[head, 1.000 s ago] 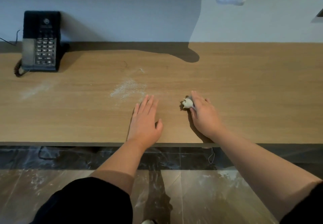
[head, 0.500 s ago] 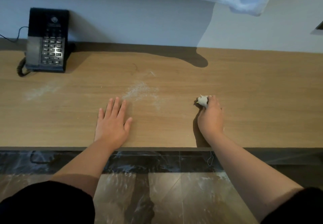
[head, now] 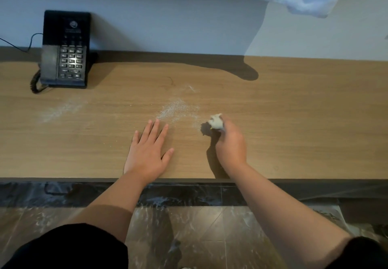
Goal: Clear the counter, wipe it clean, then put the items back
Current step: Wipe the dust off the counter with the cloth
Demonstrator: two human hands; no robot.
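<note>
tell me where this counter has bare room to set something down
The widest bare stretch of the counter runs from the right hand to the frame's right edge. Crowded: the middle, with the left hand, the white wad and spilled powder; a second powder streak lies in front of the phone.

Left hand [head: 148, 153] flat on wooden counter [head: 294, 121], fingers straight. Right hand [head: 230, 142] grips crumpled wad [head: 216, 121] beside white powder patch [head: 175, 109]. Second powder streak [head: 60, 110] near black phone [head: 65, 48], back left.
</note>
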